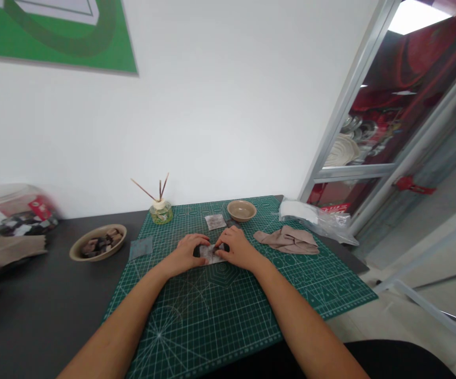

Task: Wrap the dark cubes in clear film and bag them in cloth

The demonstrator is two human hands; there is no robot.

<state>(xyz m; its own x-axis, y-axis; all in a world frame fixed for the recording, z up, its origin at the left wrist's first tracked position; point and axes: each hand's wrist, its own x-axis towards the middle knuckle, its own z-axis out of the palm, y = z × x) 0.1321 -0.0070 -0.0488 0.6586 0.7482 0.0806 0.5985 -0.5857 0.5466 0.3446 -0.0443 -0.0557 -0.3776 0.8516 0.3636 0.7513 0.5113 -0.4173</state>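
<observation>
My left hand and my right hand meet near the middle of the green cutting mat. Between them lies a small pale grey sheet with dark smudges, and the thumbs and fingers of both hands close on its two ends. Dark patches show inside each hand's curl; whether they are small objects or shadow I cannot make out. Just beyond the fingers lies another smudged square sheet. A tan bowl stands behind my right hand, and a crumpled brownish cloth lies to its right.
At left, a tan bowl holds brown and dark pieces, near a bluish translucent sheet. A reed diffuser stands at the mat's back edge. Plastic bags lie at right. A clear tub and cloth are far left.
</observation>
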